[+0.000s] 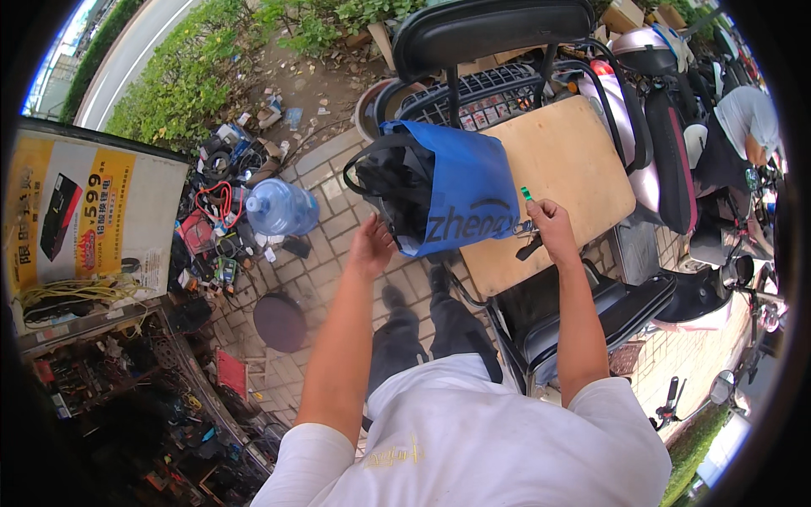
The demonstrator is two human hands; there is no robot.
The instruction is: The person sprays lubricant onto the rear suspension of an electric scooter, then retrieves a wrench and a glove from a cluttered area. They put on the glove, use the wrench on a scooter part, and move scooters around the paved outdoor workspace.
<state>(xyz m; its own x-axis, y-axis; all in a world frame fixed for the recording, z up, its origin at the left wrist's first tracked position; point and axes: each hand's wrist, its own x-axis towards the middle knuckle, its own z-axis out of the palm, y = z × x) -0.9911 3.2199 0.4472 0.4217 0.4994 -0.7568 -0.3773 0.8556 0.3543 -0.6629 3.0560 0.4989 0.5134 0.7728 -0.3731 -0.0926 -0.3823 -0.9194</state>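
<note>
A blue bag (473, 182) with dark lettering rests on a wooden board (557, 139) laid across a black-framed chair. Its mouth faces left, showing black material (393, 182) inside and a black handle loop. My left hand (372, 247) is by the bag's lower left edge, fingers loosely bent and apart, with nothing visible in it; whether it touches the bag I cannot tell. My right hand (551, 226) is closed over the board, right of the bag. It pinches a small bunch of keys (525, 226) with a green tag and a dark piece hanging below.
A large blue water bottle (283, 207) lies on the paving beside piled cables and parts. Near it is a round dark stool (280, 322). At left stands a cabinet with a yellow sign (76, 211). Scooters (667, 160) and another person (748, 127) are at right.
</note>
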